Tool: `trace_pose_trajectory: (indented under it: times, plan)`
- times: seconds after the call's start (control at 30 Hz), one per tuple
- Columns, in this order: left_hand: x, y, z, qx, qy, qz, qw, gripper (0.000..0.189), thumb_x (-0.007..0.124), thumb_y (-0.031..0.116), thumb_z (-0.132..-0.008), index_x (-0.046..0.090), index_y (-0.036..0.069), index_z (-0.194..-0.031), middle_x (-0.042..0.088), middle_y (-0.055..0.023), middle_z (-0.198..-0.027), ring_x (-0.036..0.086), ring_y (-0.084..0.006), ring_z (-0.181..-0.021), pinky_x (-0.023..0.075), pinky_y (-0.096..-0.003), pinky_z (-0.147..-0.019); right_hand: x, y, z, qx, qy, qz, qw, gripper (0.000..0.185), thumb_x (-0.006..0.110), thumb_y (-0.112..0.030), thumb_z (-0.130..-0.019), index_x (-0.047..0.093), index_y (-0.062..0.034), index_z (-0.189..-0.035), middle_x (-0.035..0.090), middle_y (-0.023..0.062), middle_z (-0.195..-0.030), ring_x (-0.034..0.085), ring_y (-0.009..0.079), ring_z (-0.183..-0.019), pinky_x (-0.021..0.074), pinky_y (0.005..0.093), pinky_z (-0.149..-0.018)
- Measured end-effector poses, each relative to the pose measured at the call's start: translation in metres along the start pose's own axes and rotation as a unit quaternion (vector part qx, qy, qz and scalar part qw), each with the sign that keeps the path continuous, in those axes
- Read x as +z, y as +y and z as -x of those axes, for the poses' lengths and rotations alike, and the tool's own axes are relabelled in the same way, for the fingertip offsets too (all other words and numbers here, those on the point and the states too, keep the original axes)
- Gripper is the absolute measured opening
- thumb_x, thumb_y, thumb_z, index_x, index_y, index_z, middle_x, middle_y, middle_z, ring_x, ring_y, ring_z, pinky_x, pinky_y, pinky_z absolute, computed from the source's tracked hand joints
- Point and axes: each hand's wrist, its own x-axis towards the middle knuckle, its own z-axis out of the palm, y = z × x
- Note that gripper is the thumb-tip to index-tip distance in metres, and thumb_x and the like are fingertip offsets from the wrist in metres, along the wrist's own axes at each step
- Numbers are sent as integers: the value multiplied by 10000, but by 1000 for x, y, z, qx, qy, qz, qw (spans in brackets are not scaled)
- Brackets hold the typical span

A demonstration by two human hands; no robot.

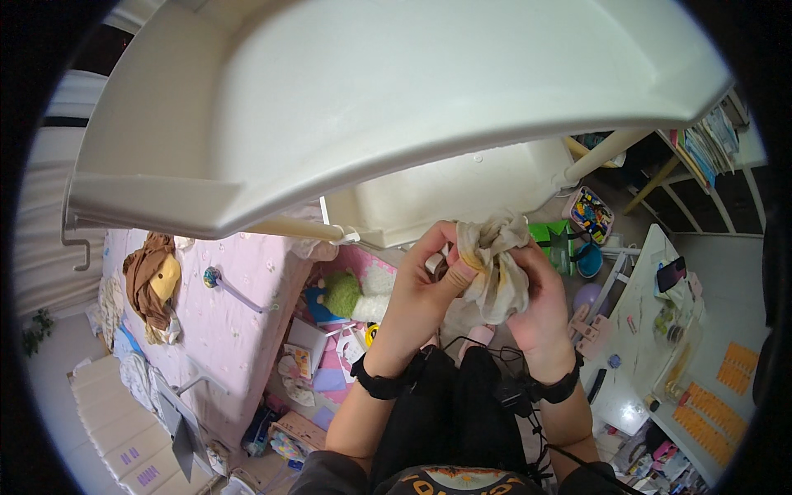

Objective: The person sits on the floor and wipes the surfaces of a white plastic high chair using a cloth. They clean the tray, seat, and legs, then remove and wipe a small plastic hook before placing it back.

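Note:
My left hand [433,278] grips one side of a crumpled, off-white cloth [495,266] with yellowish stains. A small white and brown object [438,263] lies within the curled fingers of that hand; its kind cannot be told. Against the cloth's other side is my right hand [541,297], its fingers partly hidden behind the folds. Above and beyond both hands spans a large white plastic shelf tray [433,80]. A lower white tray [451,192] of the same rack stands just behind the cloth.
To the left is a bed with a pink sheet [241,266] and a plush toy [166,278]. A white desk [625,365] stands at right, near a bin of building bricks [591,213]. Papers, a green plush [341,296] and a pink mat [371,263] lie on the floor.

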Motion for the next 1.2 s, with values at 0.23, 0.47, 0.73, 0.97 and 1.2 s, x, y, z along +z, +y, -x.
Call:
trace_pose_trajectory:
  times: [0.23,0.47,0.73,0.97,1.2]
  plan:
    - [-10,-2,11,47,65,6,997,180,628,105,-912,538,52,-1059,476,52,-867,443,-21,-755,411,-191,-653,-26,-3,-4,-91,51,-8,995,427,567,-85,-895,464,-47,-1307,538,100,-1251,525,217,-1171,411,353,-1019]
    - [3,-11,12,24,77,84,993,308,633,116,-910,531,43,-1192,567,18,-1051,516,-62,-920,446,-206,-794,-7,4,8,-132,-80,228,961,480,699,-86,-832,499,-7,-1261,601,47,-1133,564,133,-1043,434,297,-940]
    - [11,-14,18,89,89,-36,991,177,611,59,-907,528,43,-1062,481,47,-895,440,-39,-834,394,-173,-768,10,-2,9,-248,-25,399,882,218,613,-112,-894,622,3,-1079,631,46,-1039,600,110,-913,471,259,-810]
    - [18,-22,12,90,111,92,985,231,593,95,-928,526,49,-1144,559,13,-1021,502,-58,-952,428,-201,-817,-10,8,-5,-82,-45,1,996,297,517,-150,-934,563,7,-1182,619,72,-1106,592,145,-1013,470,278,-872]
    - [3,-27,13,0,44,270,962,524,548,121,-952,336,116,-1431,502,-58,-1334,548,-151,-1109,466,-307,-915,-12,-7,-6,-79,23,22,996,397,583,-6,-882,495,-9,-1270,566,54,-1213,532,176,-1138,443,296,-937]
